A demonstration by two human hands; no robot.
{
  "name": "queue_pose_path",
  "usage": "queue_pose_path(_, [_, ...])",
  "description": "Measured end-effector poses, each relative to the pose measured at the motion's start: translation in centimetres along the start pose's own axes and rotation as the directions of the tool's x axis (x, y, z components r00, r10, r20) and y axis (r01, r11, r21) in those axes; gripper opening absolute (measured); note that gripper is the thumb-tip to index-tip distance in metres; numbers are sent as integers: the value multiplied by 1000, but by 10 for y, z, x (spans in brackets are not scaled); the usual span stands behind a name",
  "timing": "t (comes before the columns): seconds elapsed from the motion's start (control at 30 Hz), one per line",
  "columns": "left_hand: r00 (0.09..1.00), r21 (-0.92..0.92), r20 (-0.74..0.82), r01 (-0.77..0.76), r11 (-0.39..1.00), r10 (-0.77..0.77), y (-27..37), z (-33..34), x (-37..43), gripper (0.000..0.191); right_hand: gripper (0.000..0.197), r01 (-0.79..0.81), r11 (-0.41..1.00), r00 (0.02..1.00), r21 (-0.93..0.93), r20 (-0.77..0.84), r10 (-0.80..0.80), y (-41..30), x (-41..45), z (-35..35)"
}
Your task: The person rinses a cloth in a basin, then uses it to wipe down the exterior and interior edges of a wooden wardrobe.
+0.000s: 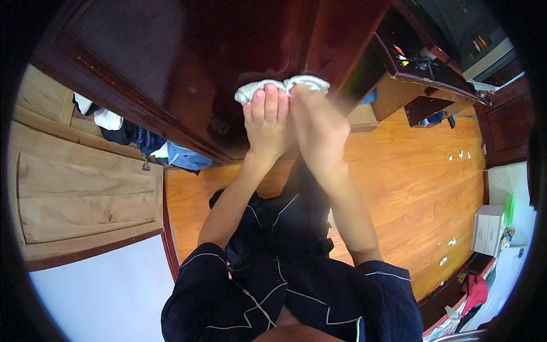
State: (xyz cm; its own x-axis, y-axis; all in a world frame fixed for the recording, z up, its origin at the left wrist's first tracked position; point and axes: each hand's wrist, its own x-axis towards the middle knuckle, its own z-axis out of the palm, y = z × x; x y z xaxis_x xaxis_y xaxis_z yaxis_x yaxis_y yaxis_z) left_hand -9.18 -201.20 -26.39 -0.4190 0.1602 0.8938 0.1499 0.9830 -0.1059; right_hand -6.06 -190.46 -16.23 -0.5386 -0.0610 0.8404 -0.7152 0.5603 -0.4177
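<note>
A white cloth [314, 81] lies bunched against a glossy dark red wooden door panel [239, 42] in front of me. My left hand [269, 122] presses its left part to the wood, with the fingertips on the cloth. My right hand [320, 124] is blurred; its fingers pinch the cloth near the middle. Both hands are close side by side, and the palm sides are hidden.
An open wooden cabinet door [89, 192] and folded clothes [188, 156] are at the left. A dark wooden TV stand [436, 81] with loose cables is at the upper right. White scraps [452, 242] lie on the wooden floor [397, 192]; a small white drawer unit [487, 231] stands at the far right.
</note>
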Motion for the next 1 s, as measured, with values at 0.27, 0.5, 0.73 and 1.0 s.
queue_pose_path(0.27, [910, -219, 349, -151, 964, 222, 13, 51, -158, 43, 14, -231, 972, 949, -33, 214, 233, 63, -126, 16])
queue_pose_path(0.5, [964, -186, 214, -118, 975, 158, 30, 25, -85, 43, 16, -139, 989, 990, -48, 16, 140, 55, -89, -3])
queue_pose_path(0.73, [997, -34, 10, -76, 997, 76, 37, 24, -35, 48, 20, -40, 999, 994, 1, -100, 40, 39, -44, -13])
queue_pose_path(1.0, [880, -38, 394, -271, 962, 263, 7, 62, -189, 48, 12, -269, 962, 935, -43, 230, 271, 77, -160, 31])
